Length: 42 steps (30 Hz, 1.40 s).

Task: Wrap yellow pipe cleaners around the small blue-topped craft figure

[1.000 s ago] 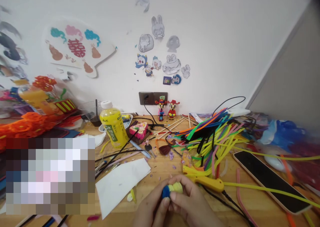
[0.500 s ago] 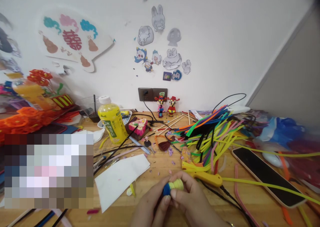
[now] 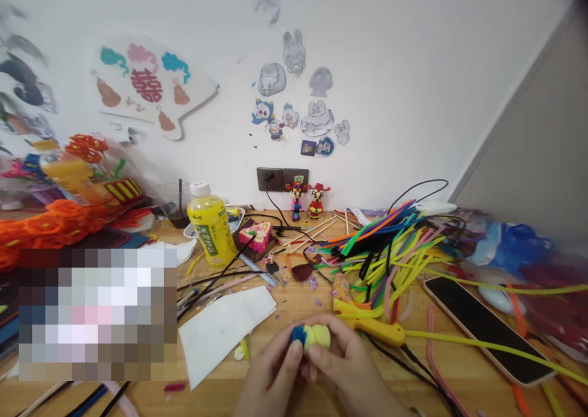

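Note:
Both of my hands meet low in the middle of the view over a wooden desk (image 3: 459, 374). Between them is a small coil of fuzzy pipe cleaner, yellow with a blue end (image 3: 310, 335). My left hand (image 3: 271, 374) pinches the blue end with thumb and fingers. The fingers of my right hand (image 3: 349, 368) curl round the yellow part. Just beyond my right hand lies a yellow glue gun (image 3: 367, 322) with a black cord.
A heap of coloured pipe cleaners (image 3: 390, 245) covers the desk's right half, beside a black phone (image 3: 482, 328). A white sheet of paper (image 3: 220, 328) lies left of my hands. A yellow drink bottle (image 3: 209, 227), keys and small figurines (image 3: 305, 199) stand near the stickered wall.
The view has shifted slightly. My hands have kept hold of the coil, turning it a little between the fingers; nothing on the desk has moved.

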Tool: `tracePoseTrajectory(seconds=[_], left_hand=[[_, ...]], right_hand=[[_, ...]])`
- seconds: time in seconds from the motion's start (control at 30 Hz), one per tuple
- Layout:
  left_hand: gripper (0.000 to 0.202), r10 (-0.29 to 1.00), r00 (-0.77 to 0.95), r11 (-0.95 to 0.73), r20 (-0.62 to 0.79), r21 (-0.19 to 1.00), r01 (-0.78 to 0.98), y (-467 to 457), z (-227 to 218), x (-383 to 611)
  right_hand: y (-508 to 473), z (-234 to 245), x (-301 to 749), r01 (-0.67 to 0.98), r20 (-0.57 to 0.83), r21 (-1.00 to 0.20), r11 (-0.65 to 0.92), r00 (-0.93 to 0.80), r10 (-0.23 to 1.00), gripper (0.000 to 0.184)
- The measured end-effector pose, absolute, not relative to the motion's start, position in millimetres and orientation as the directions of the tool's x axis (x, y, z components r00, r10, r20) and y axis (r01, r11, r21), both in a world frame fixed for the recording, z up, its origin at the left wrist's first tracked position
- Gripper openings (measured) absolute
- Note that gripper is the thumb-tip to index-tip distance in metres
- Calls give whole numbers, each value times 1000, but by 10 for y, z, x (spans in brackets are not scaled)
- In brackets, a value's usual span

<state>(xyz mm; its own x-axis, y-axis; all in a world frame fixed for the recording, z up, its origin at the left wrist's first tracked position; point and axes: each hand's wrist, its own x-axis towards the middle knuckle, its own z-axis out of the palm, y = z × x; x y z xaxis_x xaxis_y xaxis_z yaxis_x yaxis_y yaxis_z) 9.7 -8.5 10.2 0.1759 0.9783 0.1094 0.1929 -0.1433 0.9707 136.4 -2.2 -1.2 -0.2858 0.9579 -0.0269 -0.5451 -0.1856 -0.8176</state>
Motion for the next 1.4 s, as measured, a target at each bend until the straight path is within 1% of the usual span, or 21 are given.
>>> tracePoseTrajectory(seconds=[0.1, 0.13, 0.23, 0.3, 0.37, 0.47, 0.57, 0.67, 0.83, 0.97, 1.07, 1.1, 1.17, 1.27, 1.4], left_hand=[[42, 998, 49, -45, 41, 996, 78, -84, 70, 119], [44, 999, 40, -17, 15, 999, 49, -80, 60, 118], [43, 999, 41, 24, -25, 1000, 14, -58, 49, 95], [42, 998, 54, 9, -10, 1000, 11, -41, 49, 76], [41, 996, 84, -16, 15, 1000, 16, -24, 39, 62], [39, 995, 88, -43, 41, 999, 31, -6, -2, 46], [36, 996, 70, -65, 62, 997, 41, 0, -40, 39], [33, 989, 111, -104, 99, 994, 41, -8, -35, 44], [34, 981, 168, -109, 100, 993, 51, -22, 19, 54], [41, 991, 124, -46, 47, 999, -9, -34, 47, 63], [47, 997, 69, 29, -24, 997, -74, -38, 80, 65], [47, 998, 60, 27, -22, 996, -80, -35, 92, 62], [44, 998, 44, -36, 38, 998, -52, -23, 114, 52], [33, 984, 58, -170, 166, 983, 71, -6, 127, 28], [23, 947, 88, -322, 310, 907, 271, 2, 134, 1]], right_hand=[[-10, -56, 1343, -534, 35, -834, -138, -301, 953, 41], [-9, -70, 1335, -528, 43, -840, -124, -293, 955, 41], [-18, -88, 1311, -502, 59, -863, -53, -203, 977, 41], [-35, -80, 1302, -476, 72, -879, 4, -124, 990, 45], [-53, -67, 1304, -444, 84, -895, 40, -80, 993, 46], [-65, -63, 1332, -354, 106, -932, 72, -78, 991, 37], [-58, -81, 1372, -212, 150, -969, 123, -115, 982, 27], [-52, -109, 1397, -146, 169, -978, 148, -142, 975, 22], [-53, -120, 1402, -134, 122, -986, 94, -223, 967, 26], [-38, -51, 1372, -228, 125, -972, 56, -300, 946, 38], [-33, -19, 1344, -253, 142, -965, 68, -287, 947, 42], [-35, -24, 1337, -250, 137, -966, 66, -276, 951, 42], [-44, -56, 1331, -242, 127, -968, 65, -253, 959, 43], [-58, -127, 1341, -218, 131, -972, 84, -211, 969, 43], [-59, -151, 1387, -73, 162, -985, 154, -129, 978, 35]])
